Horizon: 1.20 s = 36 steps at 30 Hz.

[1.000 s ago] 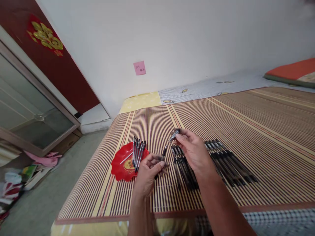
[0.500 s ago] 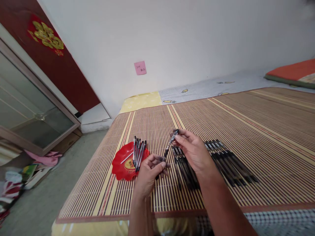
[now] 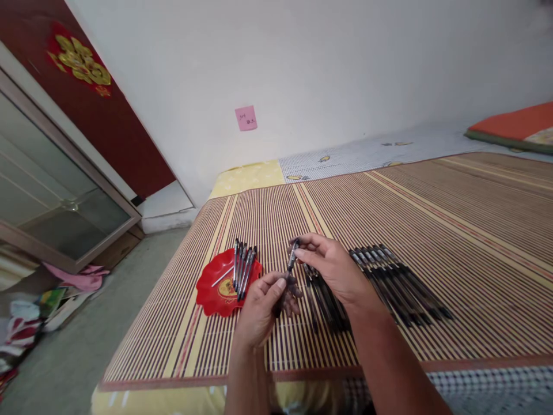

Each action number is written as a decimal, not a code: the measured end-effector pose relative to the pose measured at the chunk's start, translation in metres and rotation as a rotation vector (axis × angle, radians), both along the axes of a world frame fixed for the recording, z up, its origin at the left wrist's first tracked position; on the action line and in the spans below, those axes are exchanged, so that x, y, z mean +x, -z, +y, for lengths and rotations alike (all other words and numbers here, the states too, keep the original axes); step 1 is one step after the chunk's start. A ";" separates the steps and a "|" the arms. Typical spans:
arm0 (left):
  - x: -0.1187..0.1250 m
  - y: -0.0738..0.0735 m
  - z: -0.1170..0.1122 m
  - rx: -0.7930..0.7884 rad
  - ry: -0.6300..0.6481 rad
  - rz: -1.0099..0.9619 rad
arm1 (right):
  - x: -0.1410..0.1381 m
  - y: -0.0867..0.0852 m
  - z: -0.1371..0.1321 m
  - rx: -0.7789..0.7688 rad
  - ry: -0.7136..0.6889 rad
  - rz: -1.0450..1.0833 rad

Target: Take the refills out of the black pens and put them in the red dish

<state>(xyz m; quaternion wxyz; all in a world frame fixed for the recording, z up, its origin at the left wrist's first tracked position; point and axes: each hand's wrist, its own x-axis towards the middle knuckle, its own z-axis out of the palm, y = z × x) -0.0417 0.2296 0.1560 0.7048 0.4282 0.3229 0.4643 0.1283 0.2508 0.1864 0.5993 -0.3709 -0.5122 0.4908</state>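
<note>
Both of my hands meet over the mat on one slim pen [image 3: 292,257] with a black lower part and a clear upper part. My left hand [image 3: 261,302] is closed around the lower black part. My right hand [image 3: 334,268] pinches the upper end, fingertips near its dark tip. Left of my hands lies a red scalloped plate [image 3: 205,294], with several clear-barrelled pen parts [image 3: 245,268] and a thin white stick [image 3: 222,277] on it. Several black pens [image 3: 324,302] lie side by side below my right hand, partly hidden by it. Another row of black pens [image 3: 401,282] lies farther right.
A striped bamboo mat [image 3: 259,225] covers the bed, whose front edge runs below my forearms. An orange folded item [image 3: 514,124] rests at the far right. Clothes [image 3: 78,278] lie low on the left beside a glass-panelled door [image 3: 60,190]. A pink note [image 3: 246,118] is on the wall.
My right hand has moved left and slightly down, towards my left hand. The pen stands more upright, and less of it shows between my hands. The plate and laid-out pens stay put.
</note>
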 end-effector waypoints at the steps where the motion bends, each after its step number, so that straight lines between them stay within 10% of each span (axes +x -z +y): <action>1: 0.000 -0.001 0.000 0.000 0.002 -0.004 | 0.000 0.000 0.000 -0.011 -0.008 -0.004; 28: 0.020 0.002 -0.002 0.177 -0.281 0.280 | -0.002 0.002 0.002 -0.056 0.062 -0.147; 36: -0.046 -0.003 0.006 0.219 -0.672 0.489 | 0.014 0.008 0.006 -0.092 0.161 -0.113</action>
